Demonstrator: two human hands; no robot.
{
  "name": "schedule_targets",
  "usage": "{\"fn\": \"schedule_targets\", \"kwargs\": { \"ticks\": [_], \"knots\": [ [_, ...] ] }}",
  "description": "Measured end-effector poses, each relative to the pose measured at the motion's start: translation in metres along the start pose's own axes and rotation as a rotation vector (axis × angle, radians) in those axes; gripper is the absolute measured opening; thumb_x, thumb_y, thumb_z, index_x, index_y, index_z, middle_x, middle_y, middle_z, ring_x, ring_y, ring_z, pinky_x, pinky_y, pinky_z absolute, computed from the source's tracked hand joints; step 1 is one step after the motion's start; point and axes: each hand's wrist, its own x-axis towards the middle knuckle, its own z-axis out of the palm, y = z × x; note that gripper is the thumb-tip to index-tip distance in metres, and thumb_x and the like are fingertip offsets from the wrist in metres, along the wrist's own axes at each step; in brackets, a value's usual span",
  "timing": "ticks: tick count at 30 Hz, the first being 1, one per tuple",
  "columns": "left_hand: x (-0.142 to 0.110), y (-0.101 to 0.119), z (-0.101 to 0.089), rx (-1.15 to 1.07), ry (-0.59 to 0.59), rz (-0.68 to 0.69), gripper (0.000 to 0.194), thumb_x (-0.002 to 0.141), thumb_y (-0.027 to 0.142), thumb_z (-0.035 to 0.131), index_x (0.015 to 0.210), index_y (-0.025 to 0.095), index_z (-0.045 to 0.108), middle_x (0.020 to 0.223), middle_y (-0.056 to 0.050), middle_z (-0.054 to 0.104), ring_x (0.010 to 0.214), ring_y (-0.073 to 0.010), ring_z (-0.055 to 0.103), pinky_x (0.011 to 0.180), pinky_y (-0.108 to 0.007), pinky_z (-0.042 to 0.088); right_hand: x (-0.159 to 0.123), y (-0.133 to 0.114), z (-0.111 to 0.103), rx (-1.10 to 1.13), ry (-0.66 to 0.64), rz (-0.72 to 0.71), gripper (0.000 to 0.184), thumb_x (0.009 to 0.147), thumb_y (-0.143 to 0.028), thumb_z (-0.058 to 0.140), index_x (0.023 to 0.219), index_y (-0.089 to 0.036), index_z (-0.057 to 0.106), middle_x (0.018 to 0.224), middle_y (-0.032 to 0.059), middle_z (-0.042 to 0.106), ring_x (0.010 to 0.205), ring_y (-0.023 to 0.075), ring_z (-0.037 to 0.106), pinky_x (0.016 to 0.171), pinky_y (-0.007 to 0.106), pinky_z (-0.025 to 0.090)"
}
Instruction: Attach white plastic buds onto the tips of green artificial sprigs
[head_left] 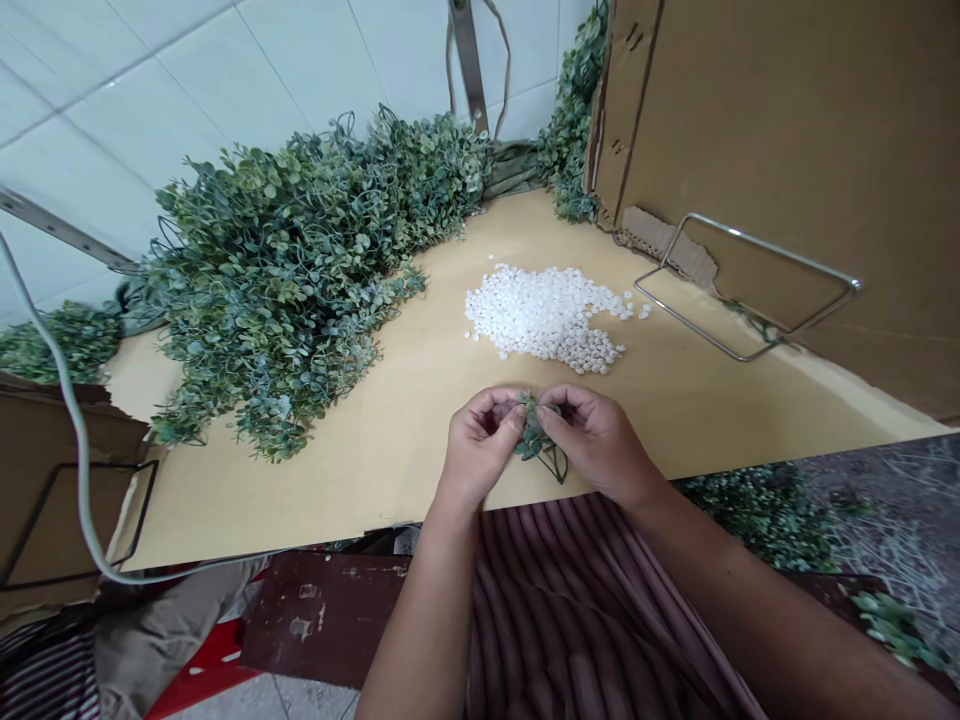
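My left hand (480, 440) and my right hand (596, 435) meet over the near edge of a tan table (390, 440). Both pinch a small green artificial leaf sprig (534, 436) between their fingertips, and its thin dark stem loops down below the hands. Just beyond the hands lies a heap of small white plastic pieces (547, 315). A large pile of similar green sprigs (292, 270) covers the table's left and back part.
A big cardboard box (787, 140) stands at the right with a wire frame (750, 300) leaning on it. More greenery lies on the floor at the right (765, 510). A white cable (67, 420) and another cardboard box (45, 480) are at the left.
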Motion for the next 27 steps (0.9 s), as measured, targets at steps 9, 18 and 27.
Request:
{"fn": "schedule_targets", "kwargs": {
  "ticks": [9,18,27],
  "knots": [
    [0.0025,0.0014,0.0059,0.055,0.091,-0.004,0.012,0.058,0.020,0.070,0.064,0.014,0.063,0.056,0.004,0.059,0.048,-0.0050,0.049,0.049,-0.018,0.041,0.0003,-0.0028,0.0044,-0.148,0.083,-0.045,0.008,0.062,-0.025,0.054,0.063,-0.018,0.056,0.057,-0.0005,0.055,0.050,0.0110,0.050,0.049,0.023,0.042],
    [-0.0011,-0.0008,0.0082,0.103,0.124,0.029,0.012,0.059,0.022,0.071,0.060,0.014,0.062,0.051,0.003,0.060,0.046,-0.0068,0.050,0.048,-0.019,0.042,-0.0006,-0.0001,0.0040,-0.109,0.134,-0.049,0.008,0.066,-0.026,0.054,0.062,-0.018,0.055,0.063,0.0019,0.059,0.055,0.0127,0.054,0.055,0.026,0.045],
    [-0.0011,-0.0012,0.0086,0.162,0.046,0.051,0.015,0.062,0.025,0.074,0.065,0.014,0.064,0.059,0.001,0.061,0.055,-0.0078,0.052,0.056,-0.021,0.043,0.0031,0.0022,0.0014,-0.025,0.129,-0.044,0.011,0.066,-0.028,0.060,0.067,-0.020,0.052,0.068,0.0016,0.059,0.065,0.0151,0.057,0.064,0.029,0.049]
  ]
}}
